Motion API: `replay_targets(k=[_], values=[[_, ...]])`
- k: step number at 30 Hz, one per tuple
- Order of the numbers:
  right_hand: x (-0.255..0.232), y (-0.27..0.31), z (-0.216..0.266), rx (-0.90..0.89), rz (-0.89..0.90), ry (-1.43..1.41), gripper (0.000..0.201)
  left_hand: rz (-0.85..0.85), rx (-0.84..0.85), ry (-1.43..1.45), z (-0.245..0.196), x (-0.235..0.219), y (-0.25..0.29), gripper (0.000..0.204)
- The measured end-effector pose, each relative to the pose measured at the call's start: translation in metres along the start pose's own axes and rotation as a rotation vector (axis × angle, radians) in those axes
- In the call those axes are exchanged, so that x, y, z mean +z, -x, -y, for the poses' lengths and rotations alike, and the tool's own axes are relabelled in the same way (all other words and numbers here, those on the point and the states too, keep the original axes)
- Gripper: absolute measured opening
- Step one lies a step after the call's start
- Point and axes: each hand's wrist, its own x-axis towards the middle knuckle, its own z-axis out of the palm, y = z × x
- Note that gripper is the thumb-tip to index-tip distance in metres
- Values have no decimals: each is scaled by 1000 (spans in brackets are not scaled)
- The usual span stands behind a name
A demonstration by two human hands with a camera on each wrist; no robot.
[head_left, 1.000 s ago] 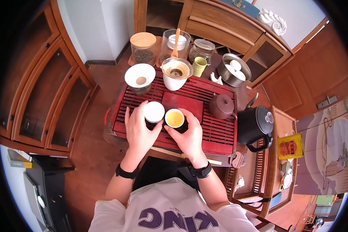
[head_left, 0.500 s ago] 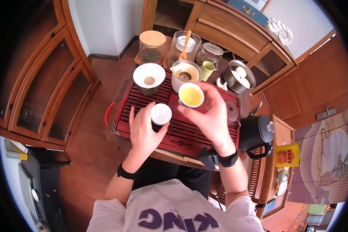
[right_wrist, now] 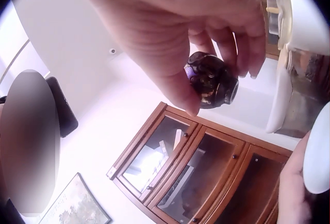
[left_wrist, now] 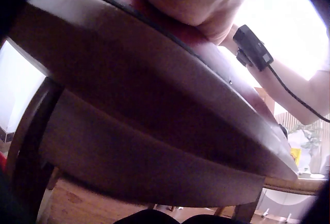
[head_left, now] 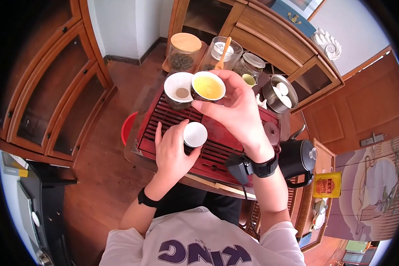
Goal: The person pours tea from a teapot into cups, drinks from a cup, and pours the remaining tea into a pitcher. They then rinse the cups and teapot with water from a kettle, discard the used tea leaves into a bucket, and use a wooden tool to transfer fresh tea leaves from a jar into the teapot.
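Observation:
My right hand (head_left: 240, 111) holds a small cup of yellow tea (head_left: 208, 86) between thumb and fingers, raised over the back of the slatted red tea tray (head_left: 162, 119). In the right wrist view this cup (right_wrist: 212, 82) has a dark, patterned outside. Its rim overlaps a white wide-rimmed funnel (head_left: 177, 84) with a brownish round bottom. Fingers and thumb of my left hand (head_left: 170, 148) curl round a second cup (head_left: 195, 134), white inside and dark outside, low over the tray's front. The left wrist view hides that cup; mostly the table edge (left_wrist: 154, 90) shows there.
A brown teapot (head_left: 271, 132) is partly hidden behind my right wrist. Beyond the tray stand a wooden-lidded jar (head_left: 181, 60), a glass container (head_left: 230, 51) and a metal bowl of white cups (head_left: 275, 104). A black kettle (head_left: 297, 159) stands at right.
My right hand has lifted the tea cup from beside the left one and carried it away from me to the white funnel. My left hand keeps its cup near the tray's front.

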Motion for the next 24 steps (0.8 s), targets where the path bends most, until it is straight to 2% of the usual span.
replay_targets(k=[3,5,6,7,11,13,14,16,20,24], values=[[1,-5,1,51,36,-73,55,20,-20,14,-1,-1,0,71],[-4,-8,-2,17,-16,-41,54,15,-17,17,-1,-2,0,71],[-8,-9,1,70,-41,-67,53,15,-19,19,0,-2,0,71],[-14,-12,0,29,-56,29,52,12,-12,14,0,-1,0,71],[-41,-23,2,35,-90,101,51,9,0,4,2,0,2,73],[-52,-27,1,149,-126,72,55,5,2,7,2,1,2,73],[-57,-27,-1,150,-127,75,55,1,6,5,2,1,2,74],[-65,-27,-9,183,-131,251,53,5,3,11,1,0,2,74],[-80,-28,-36,137,-126,261,59,11,8,13,2,0,2,75],[-85,-28,-45,25,-127,429,58,5,16,7,2,1,2,75]])
